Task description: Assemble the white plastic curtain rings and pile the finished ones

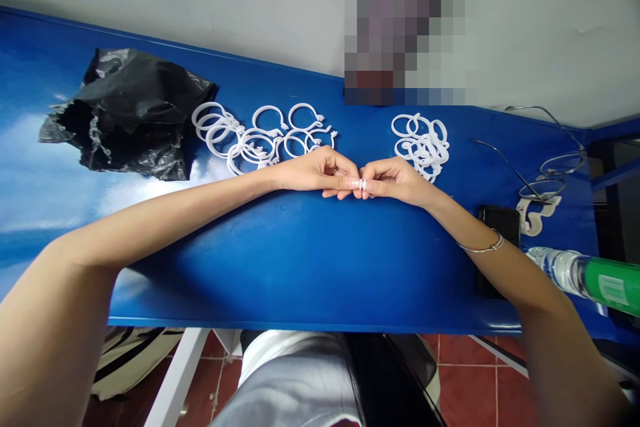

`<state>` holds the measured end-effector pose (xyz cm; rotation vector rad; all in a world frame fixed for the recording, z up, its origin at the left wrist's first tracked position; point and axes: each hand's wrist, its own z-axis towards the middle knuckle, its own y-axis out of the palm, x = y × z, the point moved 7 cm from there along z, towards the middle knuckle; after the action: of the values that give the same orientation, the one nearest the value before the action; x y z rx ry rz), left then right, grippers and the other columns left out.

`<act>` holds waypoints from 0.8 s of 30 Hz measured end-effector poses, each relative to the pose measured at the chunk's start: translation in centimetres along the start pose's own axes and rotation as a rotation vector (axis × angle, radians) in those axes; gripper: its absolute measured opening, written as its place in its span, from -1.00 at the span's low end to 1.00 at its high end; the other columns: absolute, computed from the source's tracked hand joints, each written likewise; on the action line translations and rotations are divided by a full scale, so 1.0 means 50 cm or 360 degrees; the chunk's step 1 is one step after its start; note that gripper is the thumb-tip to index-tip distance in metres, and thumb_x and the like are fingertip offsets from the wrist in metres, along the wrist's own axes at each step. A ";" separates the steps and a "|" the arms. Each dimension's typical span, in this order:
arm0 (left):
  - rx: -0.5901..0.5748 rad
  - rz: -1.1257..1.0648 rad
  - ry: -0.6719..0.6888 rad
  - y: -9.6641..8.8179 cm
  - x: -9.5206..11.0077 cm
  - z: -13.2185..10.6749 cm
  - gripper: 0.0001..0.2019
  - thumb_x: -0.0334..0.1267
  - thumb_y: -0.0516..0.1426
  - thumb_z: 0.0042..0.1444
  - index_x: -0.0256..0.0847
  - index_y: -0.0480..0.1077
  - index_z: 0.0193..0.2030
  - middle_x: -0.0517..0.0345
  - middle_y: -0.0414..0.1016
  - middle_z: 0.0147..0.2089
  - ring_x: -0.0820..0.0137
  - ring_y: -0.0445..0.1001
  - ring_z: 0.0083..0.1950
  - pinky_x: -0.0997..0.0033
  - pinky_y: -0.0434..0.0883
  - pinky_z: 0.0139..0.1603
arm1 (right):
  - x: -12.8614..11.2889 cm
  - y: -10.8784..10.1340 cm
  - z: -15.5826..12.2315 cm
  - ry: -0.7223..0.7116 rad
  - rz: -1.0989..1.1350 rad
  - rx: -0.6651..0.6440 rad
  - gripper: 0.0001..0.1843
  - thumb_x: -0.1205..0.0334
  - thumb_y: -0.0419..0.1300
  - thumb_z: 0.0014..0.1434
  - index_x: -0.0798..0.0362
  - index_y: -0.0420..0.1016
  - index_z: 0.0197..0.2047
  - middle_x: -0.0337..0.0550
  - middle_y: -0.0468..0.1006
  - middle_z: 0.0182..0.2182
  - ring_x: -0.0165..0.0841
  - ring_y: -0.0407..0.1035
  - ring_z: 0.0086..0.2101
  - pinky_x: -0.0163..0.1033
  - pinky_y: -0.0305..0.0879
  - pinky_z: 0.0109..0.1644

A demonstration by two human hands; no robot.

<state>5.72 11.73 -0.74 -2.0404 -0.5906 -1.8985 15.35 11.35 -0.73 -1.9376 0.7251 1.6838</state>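
Observation:
My left hand (pixel 320 172) and my right hand (pixel 397 180) meet above the blue table, thumbs and fingertips pinched together. Between them shows a small bit of a white plastic ring (pixel 363 184); the fingers hide most of it, so its full shape is unclear. Behind my left hand lies a loose group of white open rings (pixel 270 117) with small knobbed ends. Just beyond my right hand is a second pile of white rings (pixel 423 147), overlapping one another and looking closed.
A crumpled black plastic bag (pixel 145 107) lies at the left. On the right are a dark phone-like object (pixel 500 220), a thin cable (pixel 560 167), a white curled strip (pixel 537 217) and a bottle with a green label (pixel 610 283). The wall borders the table's far edge.

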 end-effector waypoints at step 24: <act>0.0004 0.0091 -0.0004 0.006 0.003 -0.005 -0.54 0.11 0.19 0.03 -0.37 0.50 -0.40 0.11 0.42 -0.58 0.59 0.27 -0.64 0.63 0.25 -0.61 | -0.007 0.012 -0.004 -0.0072 -0.0073 -0.0034 -0.72 0.06 0.25 0.15 0.14 0.51 -0.38 -0.14 0.56 -0.42 -0.48 0.36 -0.50 -0.41 0.27 -0.46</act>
<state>5.66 11.39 -0.56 -2.0362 -0.5293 -1.8620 15.06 10.83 -0.35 -1.9091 0.6435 1.7085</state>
